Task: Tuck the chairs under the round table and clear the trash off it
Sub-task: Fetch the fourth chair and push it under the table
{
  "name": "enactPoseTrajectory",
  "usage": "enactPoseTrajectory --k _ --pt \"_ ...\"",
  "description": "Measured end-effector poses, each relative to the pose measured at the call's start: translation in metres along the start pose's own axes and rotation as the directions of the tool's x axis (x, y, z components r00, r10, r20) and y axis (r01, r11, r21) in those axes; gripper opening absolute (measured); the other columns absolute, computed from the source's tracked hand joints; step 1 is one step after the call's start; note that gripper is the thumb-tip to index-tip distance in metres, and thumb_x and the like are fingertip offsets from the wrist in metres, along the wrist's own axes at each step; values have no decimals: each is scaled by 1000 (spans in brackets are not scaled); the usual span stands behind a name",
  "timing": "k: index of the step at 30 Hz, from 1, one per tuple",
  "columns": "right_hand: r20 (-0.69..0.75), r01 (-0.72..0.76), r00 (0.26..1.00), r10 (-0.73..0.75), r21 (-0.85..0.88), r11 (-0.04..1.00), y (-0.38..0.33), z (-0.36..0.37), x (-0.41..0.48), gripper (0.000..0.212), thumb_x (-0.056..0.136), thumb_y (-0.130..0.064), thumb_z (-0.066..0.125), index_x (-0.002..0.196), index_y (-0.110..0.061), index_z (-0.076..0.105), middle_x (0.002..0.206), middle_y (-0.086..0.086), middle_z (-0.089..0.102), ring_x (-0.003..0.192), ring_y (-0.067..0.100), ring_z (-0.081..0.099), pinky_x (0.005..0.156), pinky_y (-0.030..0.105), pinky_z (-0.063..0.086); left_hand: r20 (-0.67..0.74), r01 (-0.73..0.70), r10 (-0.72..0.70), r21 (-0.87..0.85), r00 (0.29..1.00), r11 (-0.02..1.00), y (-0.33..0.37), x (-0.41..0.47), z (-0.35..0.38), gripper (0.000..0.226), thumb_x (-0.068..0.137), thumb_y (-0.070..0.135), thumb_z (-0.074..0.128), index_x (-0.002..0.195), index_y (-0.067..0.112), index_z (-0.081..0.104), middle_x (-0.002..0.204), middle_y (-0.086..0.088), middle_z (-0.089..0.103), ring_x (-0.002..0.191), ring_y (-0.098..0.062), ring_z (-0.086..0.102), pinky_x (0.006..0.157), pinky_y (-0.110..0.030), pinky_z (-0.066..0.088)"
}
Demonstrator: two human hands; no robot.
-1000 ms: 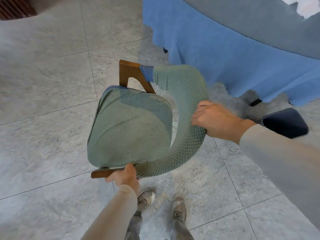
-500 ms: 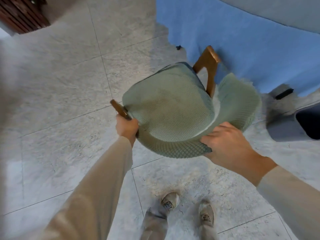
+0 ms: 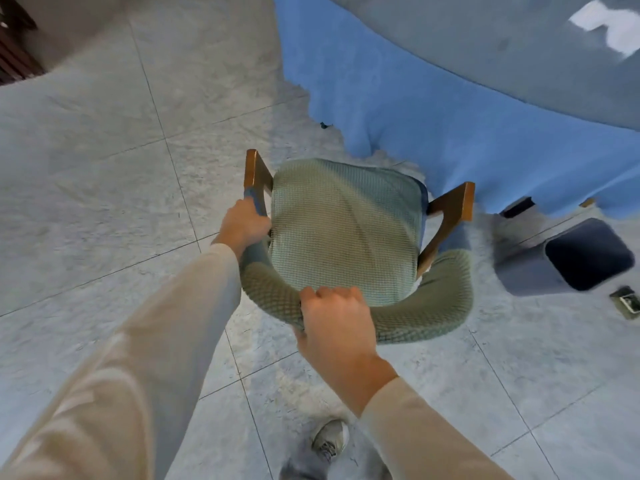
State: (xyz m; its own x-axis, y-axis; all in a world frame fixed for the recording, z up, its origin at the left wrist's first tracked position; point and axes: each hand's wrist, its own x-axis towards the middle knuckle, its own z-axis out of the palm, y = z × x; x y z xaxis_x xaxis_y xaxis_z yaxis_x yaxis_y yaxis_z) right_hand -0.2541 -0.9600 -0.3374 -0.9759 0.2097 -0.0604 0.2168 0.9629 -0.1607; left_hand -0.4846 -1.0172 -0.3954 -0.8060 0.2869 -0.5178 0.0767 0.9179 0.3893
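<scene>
Both hands grip the armchair point(image 3: 343, 230): left hand point(image 3: 244, 223) armrest, right hand point(image 3: 334, 323) backrest; push straight under the tablecloth point(image 3: 415, 109), keeping clear of the bin point(image 3: 568, 261).

One chair point(image 3: 343, 230), one table point(image 3: 450, 39), one bin point(image 3: 523, 271)

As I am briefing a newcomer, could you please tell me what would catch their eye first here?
The green-covered chair in the centre, with the left hand gripping its armrest and the right hand its curved back. Behind it hangs the bright blue tablecloth, and a dark bin stands on the floor at right.
</scene>
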Motion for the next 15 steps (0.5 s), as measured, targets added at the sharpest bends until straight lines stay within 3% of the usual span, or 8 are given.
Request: enactPoseTrajectory --k 3,5,7,9,11,13,15 --pt "13 110 994 -112 100 989 21 -6 -6 39 69 -47 80 91 -18 66 74 -1 63 69 22 61 68 35 50 128 -167 135 287 983 943 4 -39 13 50 91 48 45 128 16 55 144 -14 48 134 -41 42 109 -54 38" --pt "187 109 973 -133 132 985 47 -16 -12 41 78 -55 67 106 -25 63 88 -6 64 80 18 61 75 34 50 220 -300 241 294 945 908 10 -74 17 63 93 68 35 133 26 58 138 -3 61 129 -29 54 107 -52 42" --pt "294 41 954 -58 64 997 77 -24 -22 41 78 -64 58 104 -32 61 89 -11 64 81 14 62 70 30 50 260 -360 299 237 918 902 22 -119 21 75 88 83 23 130 33 62 121 6 71 112 -21 64 101 -45 47" --pt "295 -41 955 42 -7 999 100 -28 -33 44 73 -71 55 97 -34 61 85 -13 65 78 12 63 64 27 49 215 -500 453 294 865 815 28 -165 29 86 79 94 17 115 34 68 102 12 74 99 -13 66 106 -46 40" --pt "254 -104 962 100 0 995 109 -27 -39 47 68 -73 57 92 -33 63 82 -13 66 77 11 64 63 27 50 159 -632 622 362 767 686 25 -194 40 91 66 103 25 109 36 69 103 18 73 100 -8 65 109 -50 35" --pt "233 -138 963 136 -8 990 106 -26 -41 46 69 -73 60 90 -31 63 81 -12 67 75 12 64 62 28 50 123 -693 718 414 685 590 14 -197 52 88 60 100 42 116 37 67 112 20 71 103 -9 66 105 -52 41" --pt "220 -172 960 175 -32 985 101 -26 -41 47 72 -73 60 89 -29 64 80 -11 67 75 16 65 62 28 49 115 -667 711 474 694 574 13 -191 56 62 67 79 63 112 37 66 108 18 70 102 -12 67 101 -46 42"
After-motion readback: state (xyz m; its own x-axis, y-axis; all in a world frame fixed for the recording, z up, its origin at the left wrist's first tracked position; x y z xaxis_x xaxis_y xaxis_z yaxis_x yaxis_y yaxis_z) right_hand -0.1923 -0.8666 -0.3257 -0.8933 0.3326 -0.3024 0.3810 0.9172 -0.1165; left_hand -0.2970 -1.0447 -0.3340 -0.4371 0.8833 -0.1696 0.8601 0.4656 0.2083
